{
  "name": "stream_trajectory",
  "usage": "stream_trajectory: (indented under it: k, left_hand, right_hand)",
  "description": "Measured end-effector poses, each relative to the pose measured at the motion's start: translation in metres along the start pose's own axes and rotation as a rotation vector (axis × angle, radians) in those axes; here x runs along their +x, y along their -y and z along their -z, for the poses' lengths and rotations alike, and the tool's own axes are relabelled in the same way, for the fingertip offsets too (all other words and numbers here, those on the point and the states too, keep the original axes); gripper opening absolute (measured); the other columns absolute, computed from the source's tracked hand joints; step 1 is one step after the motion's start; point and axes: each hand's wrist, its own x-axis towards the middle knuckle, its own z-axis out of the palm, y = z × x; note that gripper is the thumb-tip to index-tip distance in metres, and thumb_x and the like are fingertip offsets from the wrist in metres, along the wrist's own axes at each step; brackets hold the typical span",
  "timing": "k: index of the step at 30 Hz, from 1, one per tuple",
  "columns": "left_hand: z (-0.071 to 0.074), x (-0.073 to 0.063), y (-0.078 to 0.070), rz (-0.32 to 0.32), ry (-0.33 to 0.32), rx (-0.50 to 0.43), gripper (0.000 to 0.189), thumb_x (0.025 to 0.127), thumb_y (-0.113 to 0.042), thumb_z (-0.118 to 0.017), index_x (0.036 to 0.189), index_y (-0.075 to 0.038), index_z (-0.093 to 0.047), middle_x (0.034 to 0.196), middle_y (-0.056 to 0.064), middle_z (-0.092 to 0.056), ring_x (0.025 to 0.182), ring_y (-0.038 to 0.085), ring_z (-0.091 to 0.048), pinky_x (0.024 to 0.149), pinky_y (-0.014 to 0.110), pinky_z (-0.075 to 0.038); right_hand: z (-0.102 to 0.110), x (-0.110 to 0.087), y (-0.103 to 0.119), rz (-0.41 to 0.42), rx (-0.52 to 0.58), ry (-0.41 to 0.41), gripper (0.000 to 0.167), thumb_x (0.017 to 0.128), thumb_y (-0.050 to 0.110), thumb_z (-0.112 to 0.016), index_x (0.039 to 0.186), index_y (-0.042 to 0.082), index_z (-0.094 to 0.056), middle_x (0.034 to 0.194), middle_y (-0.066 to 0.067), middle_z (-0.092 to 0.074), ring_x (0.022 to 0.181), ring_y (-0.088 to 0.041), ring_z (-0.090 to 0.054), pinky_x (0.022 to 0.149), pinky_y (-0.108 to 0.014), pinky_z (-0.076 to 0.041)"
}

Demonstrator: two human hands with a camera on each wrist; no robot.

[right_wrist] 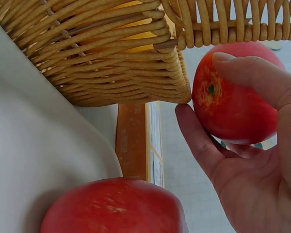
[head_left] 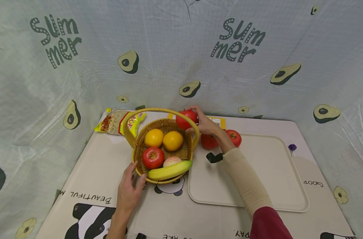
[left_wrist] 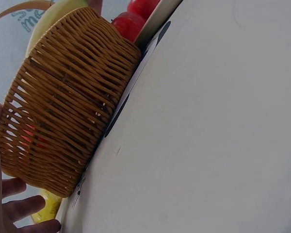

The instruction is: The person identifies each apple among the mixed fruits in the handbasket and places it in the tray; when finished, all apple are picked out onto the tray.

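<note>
My right hand (head_left: 206, 124) grips a red apple (head_left: 185, 120) above the far right rim of a round wicker basket (head_left: 135, 162), by the foot of its arched handle. In the right wrist view, the thumb lies across that apple (right_wrist: 237, 97) and the other fingers are under it. My left hand (head_left: 130, 192) rests against the basket's near left side, thumb and fingers spread. In the left wrist view its fingers (left_wrist: 24, 208) are beside the wicker wall. Inside the basket are two oranges (head_left: 173, 140), a red apple (head_left: 153, 158), a pale pinkish round fruit (head_left: 172, 161) and a banana (head_left: 170, 170).
A beige tray (head_left: 259, 179) lies right of the basket, with two red apples (head_left: 233, 137) at its far left corner. A yellow snack bag (head_left: 117, 122) lies behind left. Behind the tray is a yellow box (head_left: 218, 122); a purple lollipop (head_left: 292, 147) is at the right.
</note>
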Motion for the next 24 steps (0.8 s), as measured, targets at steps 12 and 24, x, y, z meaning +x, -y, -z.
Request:
stream_trajectory:
  k: [12,24]
  left_hand:
    - [-0.0003,-0.0009,0.0012,-0.002,0.004,-0.004,0.057,0.094,-0.016,-0.066,0.147,-0.010,-0.047,0.149,0.013,-0.051,0.133,0.032,-0.053,0.100,0.053,-0.050]
    - [0.0000,-0.0007,0.0001,0.017,0.011,-0.005,0.057,0.093,-0.017,-0.067,0.147,-0.009,-0.047,0.149,0.011,-0.051,0.135,0.030,-0.052,0.103,0.050,-0.050]
  right_hand:
    - [0.0016,-0.0023,-0.0029,-0.014,0.003,-0.027,0.081,0.077,0.012,-0.085,0.136,0.019,-0.030,0.143,-0.015,-0.044,0.128,-0.034,-0.050,0.110,-0.054,-0.045]
    - [0.0008,-0.0102,0.0029,-0.067,-0.036,-0.096,0.073,0.081,0.034,-0.082,0.135,0.028,-0.033,0.144,-0.009,-0.045,0.124,-0.031,-0.052,0.106,-0.052,-0.048]
